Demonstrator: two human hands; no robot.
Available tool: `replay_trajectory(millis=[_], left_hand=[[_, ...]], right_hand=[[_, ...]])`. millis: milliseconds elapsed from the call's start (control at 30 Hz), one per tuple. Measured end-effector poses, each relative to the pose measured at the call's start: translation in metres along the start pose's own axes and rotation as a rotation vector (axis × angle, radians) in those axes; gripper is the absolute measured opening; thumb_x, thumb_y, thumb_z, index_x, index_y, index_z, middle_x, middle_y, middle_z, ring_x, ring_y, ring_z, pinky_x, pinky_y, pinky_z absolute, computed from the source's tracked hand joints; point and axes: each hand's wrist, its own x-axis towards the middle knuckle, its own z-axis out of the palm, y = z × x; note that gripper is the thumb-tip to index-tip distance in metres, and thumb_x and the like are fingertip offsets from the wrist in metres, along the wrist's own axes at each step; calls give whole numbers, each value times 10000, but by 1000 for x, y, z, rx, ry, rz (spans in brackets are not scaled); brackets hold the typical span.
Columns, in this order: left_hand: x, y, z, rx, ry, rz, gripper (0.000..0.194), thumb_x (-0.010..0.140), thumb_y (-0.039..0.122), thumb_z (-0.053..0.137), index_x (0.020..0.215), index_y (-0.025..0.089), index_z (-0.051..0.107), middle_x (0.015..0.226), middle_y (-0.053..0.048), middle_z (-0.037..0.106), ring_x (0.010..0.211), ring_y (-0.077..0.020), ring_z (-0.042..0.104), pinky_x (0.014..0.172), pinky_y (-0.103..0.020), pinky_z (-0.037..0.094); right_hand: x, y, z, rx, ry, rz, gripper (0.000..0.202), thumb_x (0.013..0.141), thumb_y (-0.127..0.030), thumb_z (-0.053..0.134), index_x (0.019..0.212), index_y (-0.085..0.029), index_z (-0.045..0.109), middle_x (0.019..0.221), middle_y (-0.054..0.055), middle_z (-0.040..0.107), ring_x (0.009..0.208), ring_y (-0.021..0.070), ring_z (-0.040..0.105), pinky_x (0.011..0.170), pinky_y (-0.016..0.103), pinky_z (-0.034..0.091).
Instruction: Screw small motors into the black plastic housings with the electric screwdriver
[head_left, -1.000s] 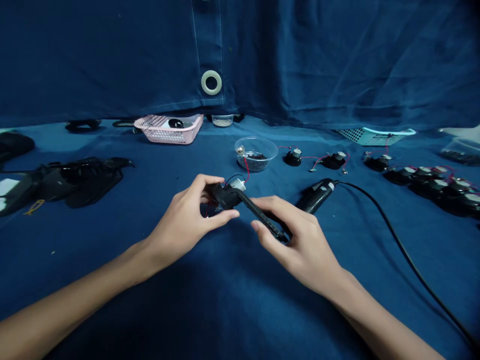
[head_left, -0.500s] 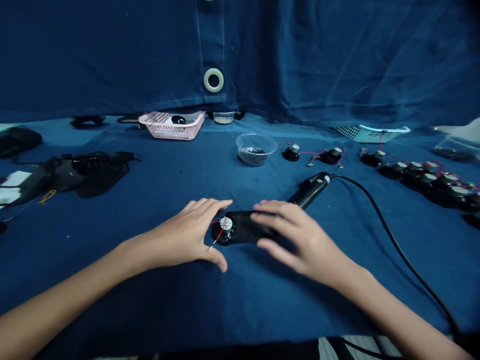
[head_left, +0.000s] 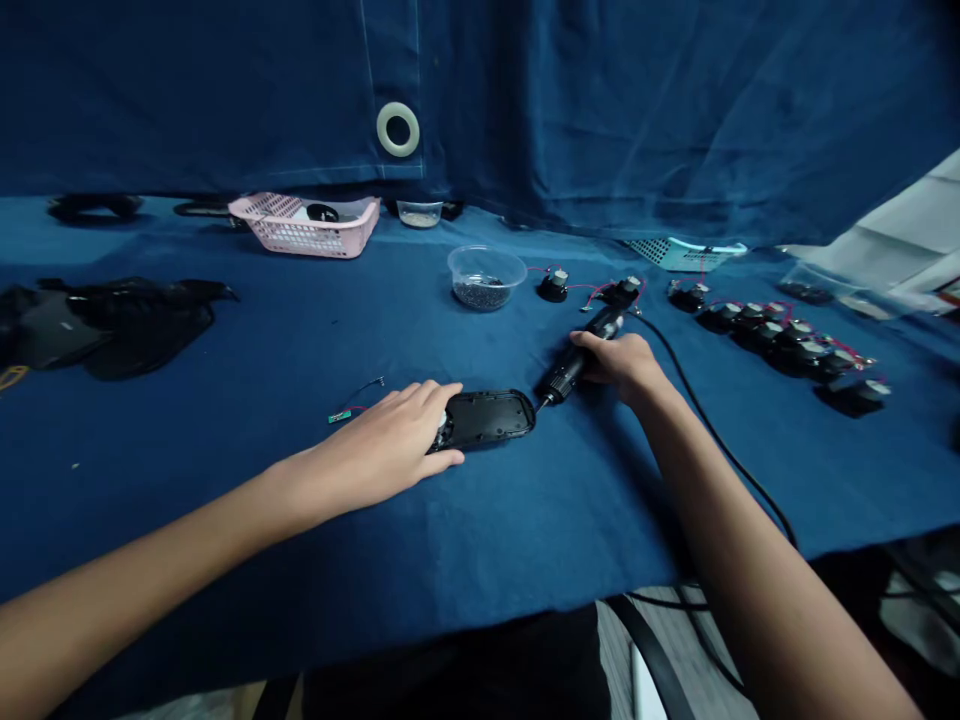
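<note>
My left hand [head_left: 394, 432] is closed round the left end of a long black plastic shell [head_left: 491, 418], which lies open side up on the cloth. The motor fixed at that end is mostly hidden by my fingers. A small green circuit board [head_left: 340, 416] with thin wires lies just behind my left wrist. My right hand [head_left: 619, 362] grips a black electric screwdriver [head_left: 574, 368]. Its bit points down and left, close to the right end of the shell; whether it touches is hard to tell.
A clear bowl of small dark screws [head_left: 484, 285] stands behind the shell. Several black parts with motors and red wires [head_left: 795, 345] lie at the right. A pink basket [head_left: 315, 238] and a teal basket [head_left: 694, 257] stand at the back. The screwdriver's cord [head_left: 720, 440] runs along the right side.
My right hand has left the shell and taken hold of the screwdriver, bringing its bit near the shell's right end. My left hand has closed over the motor end. The view has shifted right.
</note>
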Motion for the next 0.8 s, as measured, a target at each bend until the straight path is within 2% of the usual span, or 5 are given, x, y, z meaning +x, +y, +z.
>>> replay_trajectory(millis=[133,267,433,633,800], left_hand=[[-5,-6,4,-110,27,-20,794,861,568,603,1489,207,278,1435,-112,454,1297,-305,457,1058,-422,399],[-8,-11,4,-154,85,6,602,899,475,591,1414,230,398,1344,-73,503,1215,-259,518,1049,-395,405],[-1,-11,20,-262,170,47,622,850,477,668,1379,245,436,1309,-55,529,1203,-248,533,1043,-381,422],[11,-5,31,-348,244,75,609,807,439,733,1324,239,481,1295,-53,564,1201,-238,552,1045,-381,436],[11,-5,27,-316,224,55,620,785,445,754,1304,221,500,1278,-39,579,1186,-220,559,1032,-357,442]], right_hand=[[-9,-12,-14,313,-16,-56,211,744,-318,707,769,-166,564,637,-25,507,506,94,504,450,227,474],[-11,-36,-31,589,30,-220,171,817,-361,643,823,-216,551,793,-18,536,716,118,604,656,303,571],[-20,-68,-36,886,-53,-549,200,908,-344,560,759,-210,564,802,10,534,821,144,642,857,387,558],[-71,-99,-7,906,-155,-660,383,1003,-504,295,918,-225,543,793,11,540,659,117,616,648,302,536],[-101,-94,27,792,-158,-819,378,1003,-530,238,1181,-345,514,758,-20,486,595,98,576,580,264,498]])
